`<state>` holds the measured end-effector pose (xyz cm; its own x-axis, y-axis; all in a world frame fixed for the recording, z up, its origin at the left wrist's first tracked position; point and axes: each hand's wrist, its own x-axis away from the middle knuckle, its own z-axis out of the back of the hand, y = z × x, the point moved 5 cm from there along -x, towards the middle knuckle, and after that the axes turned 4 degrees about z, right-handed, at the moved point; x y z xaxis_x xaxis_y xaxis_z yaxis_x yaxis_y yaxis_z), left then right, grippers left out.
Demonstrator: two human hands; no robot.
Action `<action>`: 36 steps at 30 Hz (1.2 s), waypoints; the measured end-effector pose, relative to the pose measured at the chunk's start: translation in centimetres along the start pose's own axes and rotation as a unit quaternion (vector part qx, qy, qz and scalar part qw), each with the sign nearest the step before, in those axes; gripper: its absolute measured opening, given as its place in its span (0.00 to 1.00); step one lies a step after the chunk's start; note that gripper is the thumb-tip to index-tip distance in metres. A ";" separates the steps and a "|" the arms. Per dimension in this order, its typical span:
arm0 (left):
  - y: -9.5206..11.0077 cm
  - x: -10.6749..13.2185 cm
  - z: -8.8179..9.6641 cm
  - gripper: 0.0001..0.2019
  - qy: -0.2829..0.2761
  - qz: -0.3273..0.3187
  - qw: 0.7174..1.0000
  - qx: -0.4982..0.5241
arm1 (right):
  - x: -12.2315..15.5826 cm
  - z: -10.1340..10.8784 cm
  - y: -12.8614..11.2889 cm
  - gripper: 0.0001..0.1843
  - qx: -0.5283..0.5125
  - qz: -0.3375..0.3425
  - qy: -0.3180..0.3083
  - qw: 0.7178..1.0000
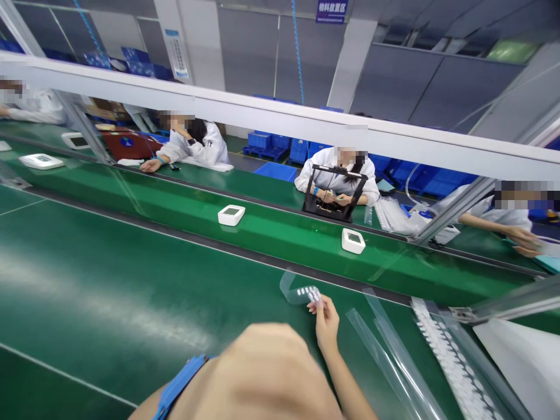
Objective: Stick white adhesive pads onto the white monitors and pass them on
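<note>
My right hand (327, 321) pinches one end of a clear plastic strip (289, 289) between thumb and fingers. Small white oval stickers (308, 293) sit in rows on that strip, and its free end curls up over the green table. Very close to the camera, my left hand (275, 373) fills the bottom middle as a blurred shape. A blue wristband (181, 385) circles that wrist, and the fingers cannot be made out. Long clear strips (394, 344) lie to the right of my right hand, beside a sheet of round white stickers (455, 356).
Beyond the table edge runs a green conveyor belt (184, 216) carrying several white devices with small screens, one device (231, 215) ahead. A black frame (335, 192) stands across the belt. Co-workers in white sit opposite. A metal rail (262, 114) crosses above; white sheeting (520, 361) lies right.
</note>
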<state>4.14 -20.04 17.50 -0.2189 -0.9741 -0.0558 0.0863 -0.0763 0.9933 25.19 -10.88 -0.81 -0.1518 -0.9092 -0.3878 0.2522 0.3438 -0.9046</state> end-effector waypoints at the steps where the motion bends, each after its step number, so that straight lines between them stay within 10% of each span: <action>1: 0.7 -1.3 0.1 0.12 -0.015 -0.023 1.000 -0.007 | 0.3 0.4 0.1 0.19 0.007 0.010 0.029 1.000; 4: 0.3 -5.6 -0.2 0.15 -0.028 -0.103 0.991 -0.075 | 0.9 1.0 -0.2 0.17 0.023 0.050 0.073 0.996; 10: -11.3 -10.7 -0.9 0.22 -0.065 0.033 0.997 -0.032 | 1.5 -0.8 -3.2 0.17 0.065 0.249 -0.047 0.965; 14: -15.3 -10.9 -1.4 0.19 -0.119 0.070 0.986 0.093 | 2.2 -2.0 -4.3 0.27 0.107 0.329 -0.124 0.930; 26: -19.4 -11.0 5.3 0.14 -0.053 0.139 0.945 0.290 | -1.5 -3.8 -2.8 0.14 0.067 0.178 -0.124 0.974; 31: -19.6 -11.3 11.6 0.19 0.040 0.094 0.930 0.353 | -9.0 -9.5 -1.5 0.13 0.137 0.094 -0.204 0.965; 36: -20.3 -12.0 15.0 0.23 0.152 0.040 0.940 0.304 | -17.7 -19.8 -0.6 0.20 0.206 0.038 -0.233 0.950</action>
<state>-9.57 -3.59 -0.48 0.0604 -0.9945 0.0860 -0.5001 0.0444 0.8648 8.85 9.68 3.12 0.2974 -0.9235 -0.2421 0.6130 0.3791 -0.6932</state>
